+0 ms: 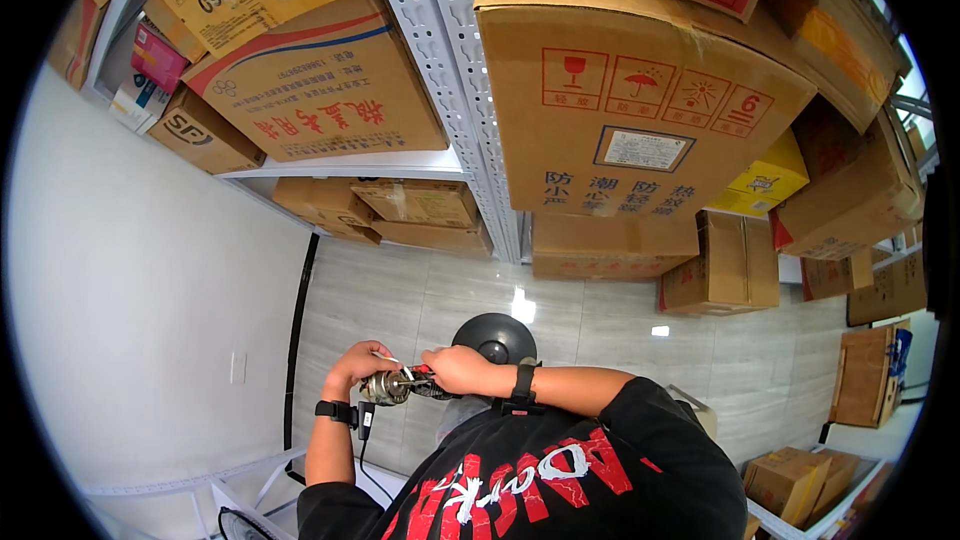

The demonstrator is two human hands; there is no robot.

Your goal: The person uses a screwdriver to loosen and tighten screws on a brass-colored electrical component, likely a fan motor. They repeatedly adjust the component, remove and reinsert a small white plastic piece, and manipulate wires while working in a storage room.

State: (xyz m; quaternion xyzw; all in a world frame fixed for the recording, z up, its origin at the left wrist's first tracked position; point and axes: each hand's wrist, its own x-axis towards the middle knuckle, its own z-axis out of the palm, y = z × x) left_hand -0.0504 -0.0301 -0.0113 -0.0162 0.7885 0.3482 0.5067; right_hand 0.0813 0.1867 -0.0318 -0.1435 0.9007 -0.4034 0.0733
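My left hand (356,364) is at the lower middle, fingers bent together at a thin white strip (404,370). Right below it is a round metal part (386,388), silvery and brownish, motor-like in shape; what bears its weight is hidden. From the right side my right hand (460,370) reaches in, closed on a small red-handled tool (422,370). The tool's tip meets the white strip and metal part, too small to make out. Just beyond my right hand stands a round black disc-shaped object (497,338) on the floor.
Metal shelving (440,70) rises ahead, with a large cardboard box (640,110) on the right and more boxes (320,80) on the left. Lower cartons (720,265) sit near the grey tiled floor (590,340). A white wall (130,270) closes the left side.
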